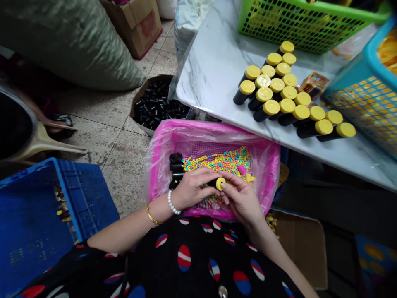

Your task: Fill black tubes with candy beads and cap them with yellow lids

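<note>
Over the pink basket my left hand is closed around a small black tube, most of it hidden by the fingers. My right hand pinches a yellow cap at the tube's right end; how firmly it sits there I cannot tell. Below both hands, small coloured candy balls cover the lined bottom of the basket. Several black tubes lie in a row along its left side. A pink piece and a yellow piece rest among the balls at the right.
A marble-patterned table holds several black tubes with yellow caps, a green basket and a blue basket. Loose black tubes fill a box on the floor. A blue crate stands at the left.
</note>
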The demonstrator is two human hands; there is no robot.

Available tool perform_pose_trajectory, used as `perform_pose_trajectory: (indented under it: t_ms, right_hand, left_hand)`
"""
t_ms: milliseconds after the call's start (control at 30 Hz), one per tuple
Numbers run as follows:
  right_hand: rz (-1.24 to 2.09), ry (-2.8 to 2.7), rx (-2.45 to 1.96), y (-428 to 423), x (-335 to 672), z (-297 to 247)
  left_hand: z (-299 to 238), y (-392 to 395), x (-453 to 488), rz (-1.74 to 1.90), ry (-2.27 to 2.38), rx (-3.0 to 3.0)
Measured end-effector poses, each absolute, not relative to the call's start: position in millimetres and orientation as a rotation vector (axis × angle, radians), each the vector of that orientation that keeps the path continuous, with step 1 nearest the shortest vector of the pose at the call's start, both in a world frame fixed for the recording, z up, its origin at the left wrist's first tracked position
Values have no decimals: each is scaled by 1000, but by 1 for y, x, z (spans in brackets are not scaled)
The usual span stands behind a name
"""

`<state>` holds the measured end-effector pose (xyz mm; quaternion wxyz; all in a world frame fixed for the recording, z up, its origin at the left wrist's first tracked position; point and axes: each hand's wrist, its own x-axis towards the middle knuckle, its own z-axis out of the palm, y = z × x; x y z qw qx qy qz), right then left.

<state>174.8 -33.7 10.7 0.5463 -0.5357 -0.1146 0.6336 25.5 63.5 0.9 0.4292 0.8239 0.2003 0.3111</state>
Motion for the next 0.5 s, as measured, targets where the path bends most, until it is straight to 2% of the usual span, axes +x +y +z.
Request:
perform_pose_trajectory:
  t_ms: [500]
  right_hand:
    - [1486, -182, -1310, -32, 176, 21]
  left_hand:
    - [2, 65, 26, 738, 525, 2095]
